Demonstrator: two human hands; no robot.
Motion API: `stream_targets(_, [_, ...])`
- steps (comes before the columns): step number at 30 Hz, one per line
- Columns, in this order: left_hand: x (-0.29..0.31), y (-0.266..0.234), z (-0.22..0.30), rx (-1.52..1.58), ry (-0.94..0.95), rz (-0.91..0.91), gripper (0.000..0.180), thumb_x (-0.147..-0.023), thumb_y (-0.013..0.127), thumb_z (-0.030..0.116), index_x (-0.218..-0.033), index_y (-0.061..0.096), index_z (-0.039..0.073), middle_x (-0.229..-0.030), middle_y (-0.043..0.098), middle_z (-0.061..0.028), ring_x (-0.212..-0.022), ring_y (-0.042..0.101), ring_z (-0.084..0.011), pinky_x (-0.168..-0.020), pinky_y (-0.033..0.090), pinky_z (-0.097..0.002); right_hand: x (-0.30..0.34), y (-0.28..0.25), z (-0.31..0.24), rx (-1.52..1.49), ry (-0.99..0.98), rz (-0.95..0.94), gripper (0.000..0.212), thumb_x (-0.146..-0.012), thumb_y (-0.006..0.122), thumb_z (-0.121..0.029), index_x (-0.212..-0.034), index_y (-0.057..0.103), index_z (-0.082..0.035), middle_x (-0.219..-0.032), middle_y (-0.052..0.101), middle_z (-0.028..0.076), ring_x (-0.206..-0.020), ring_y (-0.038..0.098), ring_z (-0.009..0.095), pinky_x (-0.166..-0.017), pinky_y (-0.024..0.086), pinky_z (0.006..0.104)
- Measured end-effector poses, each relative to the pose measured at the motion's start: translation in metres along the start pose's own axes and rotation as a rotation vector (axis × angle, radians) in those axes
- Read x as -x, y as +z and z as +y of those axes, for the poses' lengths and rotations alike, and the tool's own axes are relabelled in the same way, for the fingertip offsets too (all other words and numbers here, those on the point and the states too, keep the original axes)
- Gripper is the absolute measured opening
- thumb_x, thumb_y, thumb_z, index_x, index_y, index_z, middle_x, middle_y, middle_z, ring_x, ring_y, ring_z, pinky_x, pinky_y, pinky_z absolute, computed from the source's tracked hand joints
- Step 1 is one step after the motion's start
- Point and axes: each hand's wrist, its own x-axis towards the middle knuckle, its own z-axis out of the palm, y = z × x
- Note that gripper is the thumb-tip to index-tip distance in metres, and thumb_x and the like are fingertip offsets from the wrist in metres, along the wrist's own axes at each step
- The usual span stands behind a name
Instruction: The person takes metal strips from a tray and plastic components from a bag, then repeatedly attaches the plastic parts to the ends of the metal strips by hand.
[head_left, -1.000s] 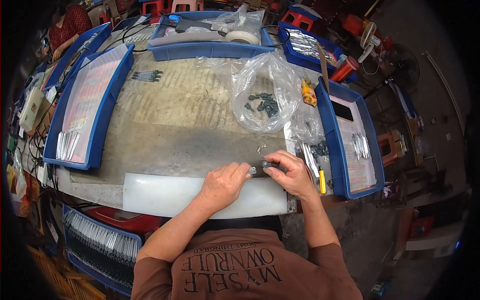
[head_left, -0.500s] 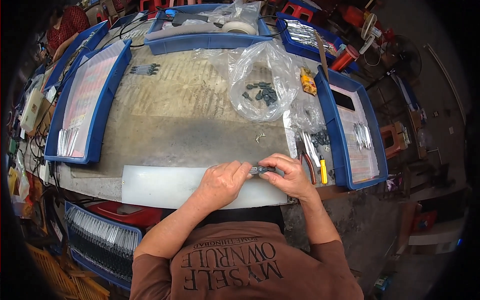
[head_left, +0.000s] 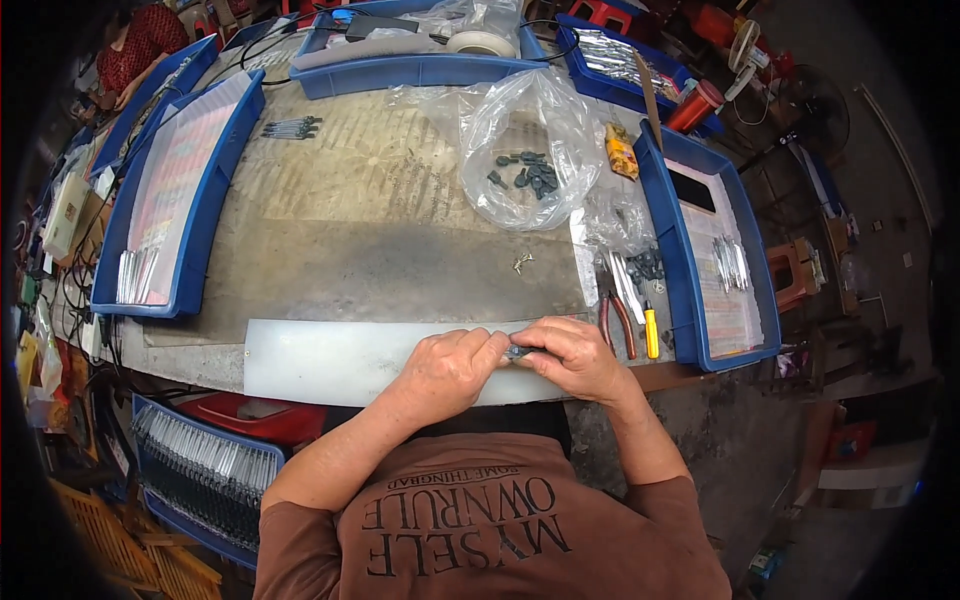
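Above the white panel (head_left: 320,358) at the table's near edge, my two hands meet on a small piece with dark and silvery parts (head_left: 517,352). The fingers of my left hand (head_left: 447,372) pinch its left end. My right hand (head_left: 578,362) grips the right end between thumb and forefinger. Most of the piece is hidden by the fingers, so its exact kind does not show. Beyond the hands lie a few tiny brass-coloured bits (head_left: 523,262). Farther back, several dark plastic pieces (head_left: 540,180) sit inside an opened clear plastic bag (head_left: 483,205).
Pliers (head_left: 625,325) and a yellow-handled screwdriver (head_left: 651,335) lie right of my right hand. Blue trays (head_left: 190,262) with silvery strips flank the table; the right tray (head_left: 690,325) also holds a phone (head_left: 691,192). A crate (head_left: 205,480) of metal pieces stands below left.
My fingers have closed in around the small piece, and less of it shows between them. The whole view has shifted slightly. Both hands keep hold of it.
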Motion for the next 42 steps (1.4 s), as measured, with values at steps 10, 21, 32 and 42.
stream_targets(10, [0.003,-0.003,-0.003,-0.019,-0.005,0.006,0.016,-0.073,0.062,0.011,-0.083,0.053,0.003,-0.06,0.048,-0.006,-0.051,0.053,-0.0206,-0.044,0.043,-0.0311,0.001,0.004,0.002,0.005,0.078,0.01,0.023,-0.067,0.067,-0.004,-0.089,0.062,0.0,-0.078,0.062,0.011,-0.07,0.061,0.024,-0.06,0.047,0.0315])
stream_targets(21, [0.0,-0.008,0.0,-0.052,0.022,-0.003,0.015,-0.072,0.061,0.01,-0.083,0.054,0.002,-0.058,0.047,-0.0059,-0.05,0.053,-0.0202,-0.044,0.043,-0.0311,0.001,0.011,0.005,0.002,0.009,0.037,0.021,-0.067,0.068,-0.006,-0.087,0.063,-0.002,-0.076,0.063,0.009,-0.069,0.061,0.023,-0.06,0.048,0.0315])
stream_targets(32, [0.002,-0.007,-0.001,-0.069,0.015,-0.024,0.016,-0.072,0.06,0.01,-0.085,0.054,0.003,-0.059,0.048,-0.0061,-0.052,0.054,-0.0205,-0.045,0.044,-0.0314,0.001,0.013,0.008,-0.026,0.017,0.025,0.021,-0.067,0.068,-0.007,-0.087,0.063,-0.002,-0.076,0.063,0.009,-0.069,0.061,0.024,-0.061,0.048,0.0318])
stream_targets(42, [0.004,-0.002,-0.004,-0.046,-0.014,-0.032,0.017,-0.072,0.061,0.009,-0.086,0.054,0.003,-0.06,0.048,-0.0065,-0.052,0.054,-0.0213,-0.045,0.043,-0.0319,0.001,0.014,0.012,-0.026,0.008,0.025,0.021,-0.067,0.068,-0.006,-0.087,0.063,-0.003,-0.075,0.063,0.009,-0.068,0.061,0.025,-0.06,0.048,0.0324])
